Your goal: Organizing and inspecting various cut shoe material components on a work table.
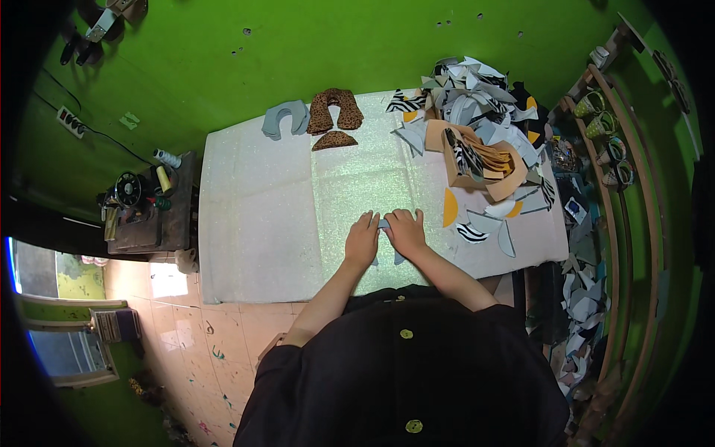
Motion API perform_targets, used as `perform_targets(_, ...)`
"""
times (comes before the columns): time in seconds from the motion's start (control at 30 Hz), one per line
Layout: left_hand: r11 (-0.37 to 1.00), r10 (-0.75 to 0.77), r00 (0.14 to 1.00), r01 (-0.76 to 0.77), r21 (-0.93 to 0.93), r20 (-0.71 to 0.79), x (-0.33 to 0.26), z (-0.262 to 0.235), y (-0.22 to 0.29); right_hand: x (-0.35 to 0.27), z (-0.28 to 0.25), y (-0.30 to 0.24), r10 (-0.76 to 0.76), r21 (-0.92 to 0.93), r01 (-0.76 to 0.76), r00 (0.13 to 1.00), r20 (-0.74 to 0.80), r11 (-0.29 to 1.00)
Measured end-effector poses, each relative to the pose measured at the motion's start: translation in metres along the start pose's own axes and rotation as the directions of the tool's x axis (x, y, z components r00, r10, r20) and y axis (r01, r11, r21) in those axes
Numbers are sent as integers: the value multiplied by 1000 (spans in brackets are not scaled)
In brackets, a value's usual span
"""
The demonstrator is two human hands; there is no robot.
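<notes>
Near the front edge of the table, a blue-grey U-shaped cut piece (pixel 384 223) lies mostly hidden beneath my two hands. Its curved top shows between them, and its two ends point toward me. My left hand (pixel 363 240) grips the left side, fingers bent over it. On the right side, my right hand (pixel 407 233) does the same. Farther back sit a stack of grey U-shaped pieces (pixel 276 119) and a stack of leopard-print U-shaped pieces (pixel 324 115). A leopard-print half-round piece (pixel 335 140) lies in front of the latter.
An open cardboard box (pixel 455 179) holds zebra-print and yellow pieces. Behind it rises a heap of offcuts (pixel 477 97); loose half-rounds (pixel 485 223) lie nearer. A sewing machine (pixel 128 190) stands at left. Slippers (pixel 596 115) hang on a wooden rack (pixel 614 186) at right.
</notes>
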State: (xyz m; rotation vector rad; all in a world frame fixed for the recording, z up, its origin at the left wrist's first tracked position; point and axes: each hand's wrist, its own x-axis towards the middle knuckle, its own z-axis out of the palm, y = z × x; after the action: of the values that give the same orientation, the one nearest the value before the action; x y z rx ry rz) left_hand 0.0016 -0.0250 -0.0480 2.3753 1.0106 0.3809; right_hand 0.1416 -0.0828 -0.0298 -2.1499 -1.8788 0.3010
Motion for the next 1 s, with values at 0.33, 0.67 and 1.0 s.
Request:
perform_targets(0.33, 1000, 11, 993, -9, 15, -113, -5, -13, 3, -13, -2, 12, 57, 128, -50, 997, -52, 991)
perform_targets(0.67, 998, -64, 980, 69, 16, -189, -9, -10, 5, -16, -1, 3, 76, 91, -68, 993, -89, 994)
perform_targets(1.0, 947, -304, 908, 256, -193, -289, -36, -12, 16, -43, -8, -3, 411, 152, -389, 896, -167, 909)
